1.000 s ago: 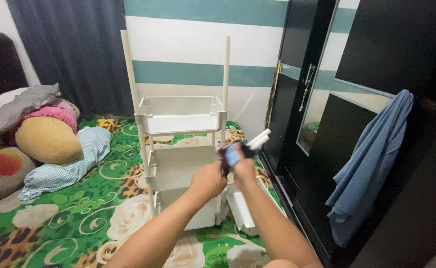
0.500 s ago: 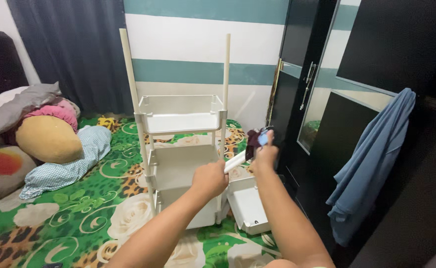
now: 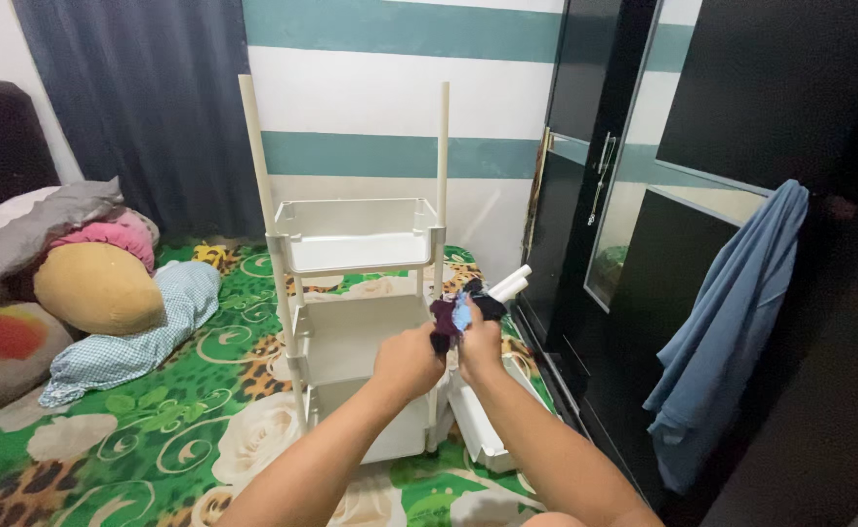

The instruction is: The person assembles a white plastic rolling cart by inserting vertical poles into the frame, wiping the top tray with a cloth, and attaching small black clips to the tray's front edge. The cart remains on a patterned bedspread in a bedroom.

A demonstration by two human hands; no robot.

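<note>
Since half a second ago, both hands have drawn back together in front of the rack; the right hand, which had been out to the right by the wardrobe, now sits close against the left.

Far left, a yellow cushion (image 3: pixel 97 288) lies among pillows beside a checked blue cloth (image 3: pixel 136 342), all on a green floral mat (image 3: pixel 156 429). Further right stands a white plastic shelf rack (image 3: pixel 351 293), upright, with two bare poles rising above its top tray.

Before the rack's lower trays, the left hand (image 3: pixel 408 363) is curled shut, its fingers pinching the lower end of a small dark bundle (image 3: pixel 453 314) with a pale blue patch. The bundle looks like cloth, though it is too small to tell for sure. Just beside it, touching, the right hand (image 3: pixel 478 346) is closed around the same bundle and also grips two white tubes (image 3: pixel 509 285) that point up to the right.

Below the right forearm a loose white tray (image 3: pixel 483 429) lies on the mat. At the right, a blue shirt (image 3: pixel 732 332) hangs on a black wardrobe (image 3: pixel 741 127).
</note>
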